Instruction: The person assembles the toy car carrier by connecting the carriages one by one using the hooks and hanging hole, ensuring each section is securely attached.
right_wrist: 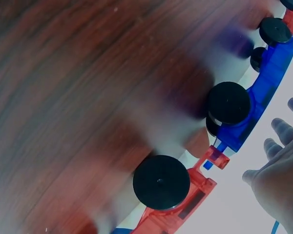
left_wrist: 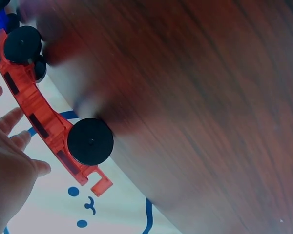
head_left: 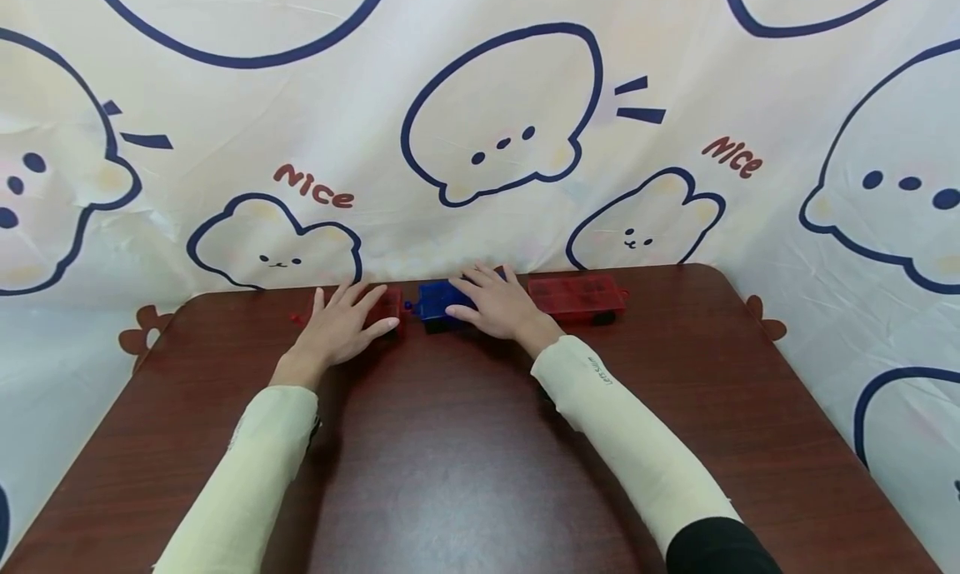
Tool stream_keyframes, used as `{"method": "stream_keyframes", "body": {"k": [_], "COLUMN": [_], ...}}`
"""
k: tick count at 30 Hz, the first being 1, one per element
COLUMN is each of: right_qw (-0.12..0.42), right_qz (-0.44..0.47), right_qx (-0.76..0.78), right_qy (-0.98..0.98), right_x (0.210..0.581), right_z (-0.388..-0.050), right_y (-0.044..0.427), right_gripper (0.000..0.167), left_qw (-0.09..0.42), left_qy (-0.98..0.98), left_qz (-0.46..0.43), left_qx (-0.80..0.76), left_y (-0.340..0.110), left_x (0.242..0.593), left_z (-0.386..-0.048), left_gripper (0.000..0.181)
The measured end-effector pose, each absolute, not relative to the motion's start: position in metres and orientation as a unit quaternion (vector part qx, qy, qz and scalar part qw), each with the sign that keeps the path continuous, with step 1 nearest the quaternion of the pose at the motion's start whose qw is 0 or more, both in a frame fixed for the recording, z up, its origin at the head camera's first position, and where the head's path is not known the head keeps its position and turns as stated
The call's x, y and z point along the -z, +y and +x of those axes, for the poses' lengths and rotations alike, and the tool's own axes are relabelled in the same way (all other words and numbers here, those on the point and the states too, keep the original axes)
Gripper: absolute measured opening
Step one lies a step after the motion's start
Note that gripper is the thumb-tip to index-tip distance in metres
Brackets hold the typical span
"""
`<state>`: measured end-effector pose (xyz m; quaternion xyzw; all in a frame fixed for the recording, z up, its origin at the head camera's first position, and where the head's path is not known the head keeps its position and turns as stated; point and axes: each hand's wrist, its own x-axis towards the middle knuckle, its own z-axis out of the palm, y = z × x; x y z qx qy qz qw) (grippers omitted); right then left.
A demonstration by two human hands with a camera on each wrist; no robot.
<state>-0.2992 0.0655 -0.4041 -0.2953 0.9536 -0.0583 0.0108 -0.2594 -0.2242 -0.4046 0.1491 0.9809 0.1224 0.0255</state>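
A row of toy train cars with black wheels stands along the table's far edge. My left hand (head_left: pixel 337 328) is spread over the left red car (head_left: pixel 392 303), hiding much of it. Seen from the left wrist, this red car (left_wrist: pixel 36 105) has a loop at its near end. Fingers spread, my right hand (head_left: pixel 495 301) lies over the blue car (head_left: pixel 433 299) and covers its right part. In the right wrist view, the blue car's (right_wrist: pixel 271 73) peg meets the loop of the right red car (right_wrist: pixel 156 222). Whether either hand touches its car, I cannot tell.
The brown wooden table (head_left: pixel 442 441) reaches back to a white curtain (head_left: pixel 465 232) printed with blue cartoon outlines. The right red car (head_left: pixel 573 295) sits just right of my right hand. Brown flower-shaped pieces (head_left: pixel 765 318) show beside both table edges.
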Motion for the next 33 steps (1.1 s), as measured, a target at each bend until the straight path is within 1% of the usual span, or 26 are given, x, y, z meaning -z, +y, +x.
{"method": "stream_keyframes", "body": {"k": [8,14,33], "right_qw": [-0.004,0.002,-0.023], "right_qz": [-0.297,-0.294,-0.288], "right_qx": [0.064,0.079,0.073], "right_qy": [0.953,0.953,0.954], "right_x": [0.402,0.399,0.397], "right_z": [-0.298,-0.297,-0.291], "right_y": [0.075,0.083,0.108], "right_gripper": [0.068,0.069,0.069], "left_qw": [0.018,0.014,-0.036], "left_qy": [0.978,0.976,0.976], "left_qz": [0.161,0.164,0.179], "left_qx": [-0.129,-0.144,-0.123], "left_y": [-0.219,-0.213,-0.195], "left_x": [0.402,0.401,0.401], "left_z": [-0.259,-0.257,-0.261], "left_gripper": [0.08,0.081,0.072]}}
